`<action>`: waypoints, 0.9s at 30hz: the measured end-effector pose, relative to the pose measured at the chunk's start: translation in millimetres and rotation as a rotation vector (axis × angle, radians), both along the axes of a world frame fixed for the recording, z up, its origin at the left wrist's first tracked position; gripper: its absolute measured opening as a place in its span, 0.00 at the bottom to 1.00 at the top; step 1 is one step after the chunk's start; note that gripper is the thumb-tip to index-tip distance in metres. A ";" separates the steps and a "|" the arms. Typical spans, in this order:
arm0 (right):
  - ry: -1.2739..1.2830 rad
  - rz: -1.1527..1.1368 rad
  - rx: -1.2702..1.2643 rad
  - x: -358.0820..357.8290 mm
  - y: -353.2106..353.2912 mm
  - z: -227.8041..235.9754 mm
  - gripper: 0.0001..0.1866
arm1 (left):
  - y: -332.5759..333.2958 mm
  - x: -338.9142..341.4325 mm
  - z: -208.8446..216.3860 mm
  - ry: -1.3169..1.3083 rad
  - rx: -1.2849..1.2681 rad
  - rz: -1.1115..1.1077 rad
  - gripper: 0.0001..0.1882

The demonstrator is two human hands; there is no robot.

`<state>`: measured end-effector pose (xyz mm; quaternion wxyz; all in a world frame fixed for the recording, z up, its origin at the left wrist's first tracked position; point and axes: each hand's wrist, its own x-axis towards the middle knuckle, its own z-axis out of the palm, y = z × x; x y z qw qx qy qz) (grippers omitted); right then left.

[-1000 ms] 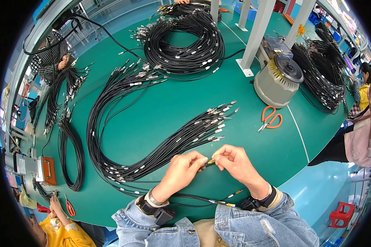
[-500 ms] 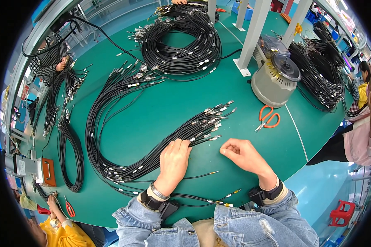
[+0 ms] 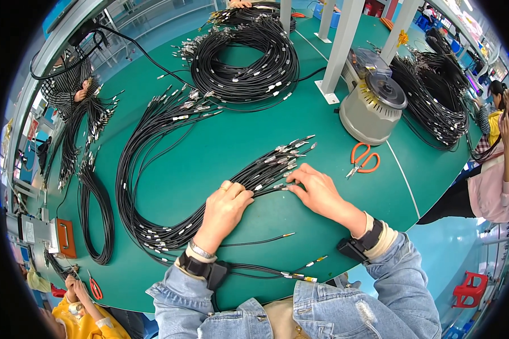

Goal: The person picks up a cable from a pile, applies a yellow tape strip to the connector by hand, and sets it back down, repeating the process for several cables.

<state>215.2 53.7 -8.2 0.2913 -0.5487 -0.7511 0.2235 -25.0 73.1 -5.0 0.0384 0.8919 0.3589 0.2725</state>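
A thick bundle of black cables [image 3: 169, 229] curves in a U across the green table, its metal-tipped ends with white tags fanned out toward the right. My left hand [image 3: 225, 212] is closed over the bundle a short way behind those ends. At the tips, my right hand [image 3: 321, 196] has thumb and forefinger pinched at one cable end [image 3: 281, 187] on the bundle's near side. The exact contact is partly hidden by the fingers. Nearer to me lie a few separate cables [image 3: 254, 273], some with yellow tips.
Orange-handled scissors [image 3: 363, 160] lie right of my hand, below a grey round machine [image 3: 372, 110]. A large cable coil [image 3: 246, 59] sits at the back, and more cables [image 3: 432, 101] lie far right. Metal posts [image 3: 340, 51] rise from the table. Other people work around it.
My right hand has moved left to the cable ends and its fingertips now meet one. My left hand has slid slightly left and back along the bundle.
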 end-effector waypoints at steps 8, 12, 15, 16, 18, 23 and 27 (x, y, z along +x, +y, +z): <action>0.004 0.047 -0.055 4.1 -0.2 0.6 0.06 | -14.8 -13.5 13.2 0.035 0.070 0.190 0.24; 0.063 0.110 -0.039 7.1 0.3 0.7 0.06 | -17.4 -42.8 -2.6 0.066 0.041 0.181 0.30; 0.125 0.142 -0.090 2.2 -3.8 13.6 0.06 | -1.7 -60.2 -1.2 0.092 0.043 0.119 0.30; 0.162 0.147 -0.163 -1.9 -6.1 20.3 0.06 | 2.6 -62.1 -0.2 0.107 0.042 0.085 0.30; 0.201 0.153 -0.233 -3.9 -7.8 21.3 0.06 | 6.4 -62.9 1.8 0.099 0.033 0.081 0.29; 0.336 0.197 -0.304 -3.4 -7.3 12.1 0.06 | -6.3 -40.0 11.7 0.042 0.010 0.062 0.25; 0.430 0.246 -0.345 -3.5 -13.9 21.6 0.07 | -22.1 12.4 23.5 -0.119 -0.079 -0.104 0.16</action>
